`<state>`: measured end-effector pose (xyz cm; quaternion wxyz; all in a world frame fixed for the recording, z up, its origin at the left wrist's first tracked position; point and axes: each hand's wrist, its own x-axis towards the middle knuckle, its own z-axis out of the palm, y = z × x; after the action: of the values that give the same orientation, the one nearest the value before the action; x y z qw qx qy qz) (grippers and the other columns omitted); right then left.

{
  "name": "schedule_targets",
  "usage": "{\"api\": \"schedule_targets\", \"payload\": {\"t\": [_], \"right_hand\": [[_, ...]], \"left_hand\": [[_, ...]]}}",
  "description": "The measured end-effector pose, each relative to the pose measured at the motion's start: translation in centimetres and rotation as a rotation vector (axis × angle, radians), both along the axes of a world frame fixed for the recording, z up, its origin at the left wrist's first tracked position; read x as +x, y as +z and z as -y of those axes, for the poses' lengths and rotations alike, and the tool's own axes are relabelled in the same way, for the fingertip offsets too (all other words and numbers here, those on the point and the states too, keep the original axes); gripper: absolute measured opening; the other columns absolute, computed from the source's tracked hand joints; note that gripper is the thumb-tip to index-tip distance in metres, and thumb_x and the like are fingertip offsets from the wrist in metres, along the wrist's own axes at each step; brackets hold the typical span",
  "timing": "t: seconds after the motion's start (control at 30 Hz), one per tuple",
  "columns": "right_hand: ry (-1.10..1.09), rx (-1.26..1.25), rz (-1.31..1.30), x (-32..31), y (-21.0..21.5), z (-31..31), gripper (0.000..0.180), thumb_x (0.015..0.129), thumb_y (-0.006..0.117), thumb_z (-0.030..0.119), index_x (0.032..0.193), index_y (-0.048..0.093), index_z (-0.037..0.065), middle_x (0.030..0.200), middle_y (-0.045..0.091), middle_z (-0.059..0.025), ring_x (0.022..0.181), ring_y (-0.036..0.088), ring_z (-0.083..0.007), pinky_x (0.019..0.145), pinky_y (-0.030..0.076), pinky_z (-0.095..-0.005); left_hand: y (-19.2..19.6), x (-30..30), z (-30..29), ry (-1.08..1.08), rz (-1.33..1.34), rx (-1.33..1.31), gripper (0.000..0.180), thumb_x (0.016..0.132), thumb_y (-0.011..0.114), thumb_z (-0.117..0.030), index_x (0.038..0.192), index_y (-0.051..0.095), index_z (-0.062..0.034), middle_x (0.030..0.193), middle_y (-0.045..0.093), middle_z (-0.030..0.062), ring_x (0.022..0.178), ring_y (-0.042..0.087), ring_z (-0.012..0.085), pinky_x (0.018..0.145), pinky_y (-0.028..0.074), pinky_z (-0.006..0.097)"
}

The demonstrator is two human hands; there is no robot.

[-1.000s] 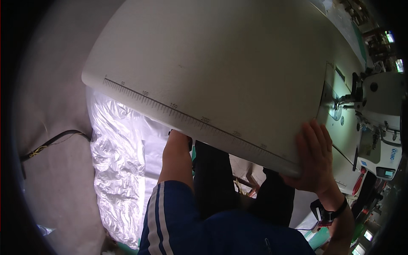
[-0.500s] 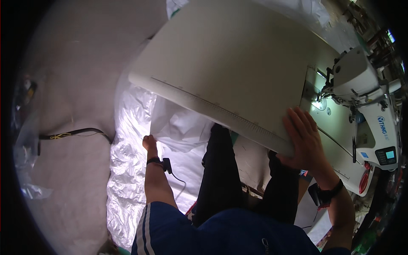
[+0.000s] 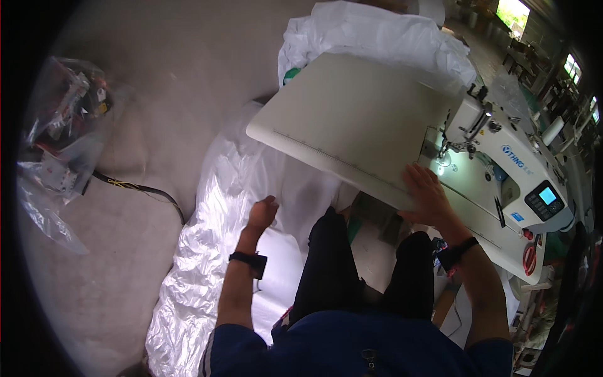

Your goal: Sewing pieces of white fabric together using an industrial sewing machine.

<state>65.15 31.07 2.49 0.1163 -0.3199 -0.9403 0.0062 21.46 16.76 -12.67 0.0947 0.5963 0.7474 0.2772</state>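
The right hand (image 3: 428, 196) lay flat, fingers outstretched, on the tabletop (image 3: 352, 113), a sewing machine (image 3: 510, 154) just beyond it, while the left hand (image 3: 262, 213) curled beside plastic sheeting (image 3: 204, 251), holding I couldn't tell what.

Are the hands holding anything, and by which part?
I can't tell whether the curled left hand grips the shiny plastic; the right hand lies open on the tabletop, holding nothing.

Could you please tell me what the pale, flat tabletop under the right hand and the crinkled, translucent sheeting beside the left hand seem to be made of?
The pale, flat tabletop looks like laminated or painted board: smooth, with a dull satin sheen. The crinkled, translucent sheeting is probably thin plastic film: glossy highlights follow its creases.
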Motion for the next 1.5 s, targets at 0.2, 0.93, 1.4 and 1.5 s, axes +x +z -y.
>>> {"api": "schedule_targets", "payload": {"t": [0.2,0.93,1.4,1.5], "right_hand": [[0.039,0.149,-0.114,-3.5,-5.0,3.0,0.102,0.06,0.069,0.057,0.133,0.031,-0.004,0.137,0.034,-0.0199,0.13,0.027,-0.0342,0.108,0.019,-0.0468],[0.182,-0.307,-0.951,-2.2,20.6,8.9,0.026,0.076,0.069,0.021,0.066,0.057,0.001,0.053,0.048,-0.0015,0.049,0.039,-0.008,0.045,0.033,-0.0271],[-0.329,-0.165,-0.388,14.4,6.2,13.5,0.038,0.081,0.043,0.007,0.118,0.053,0.005,0.094,0.062,-0.0216,0.08,0.059,-0.04,0.077,0.047,-0.0473],[-0.87,-0.328,-0.355,30.8,3.2,17.0,0.034,0.073,0.053,-0.001,0.106,0.061,0.003,0.095,0.06,-0.0095,0.085,0.059,-0.0216,0.077,0.047,-0.0308]], "left_hand": [[22.3,9.2,3.8,-0.223,0.542,0.182,0.021,0.086,0.063,-0.016,0.074,0.058,-0.0001,0.059,0.043,-0.0052,0.058,0.036,0.0042,0.051,0.035,0.022],[39.4,18.8,2.0,-0.496,-0.469,0.649,0.076,0.074,0.072,-0.017,0.137,0.033,-0.0047,0.14,0.035,0.0166,0.133,0.028,0.0288,0.109,0.021,0.037],[36.5,12.2,-3.7,-0.166,-0.418,0.67,0.013,0.074,0.066,-0.004,0.086,0.063,0.0015,0.054,0.048,0.0072,0.047,0.041,0.0142,0.048,0.039,0.029],[42.4,-3.7,-0.4,0.095,-0.28,0.803,0.021,0.087,0.059,-0.012,0.095,0.065,0.0055,0.065,0.05,-0.006,0.057,0.044,0.0055,0.051,0.038,0.021]]}}
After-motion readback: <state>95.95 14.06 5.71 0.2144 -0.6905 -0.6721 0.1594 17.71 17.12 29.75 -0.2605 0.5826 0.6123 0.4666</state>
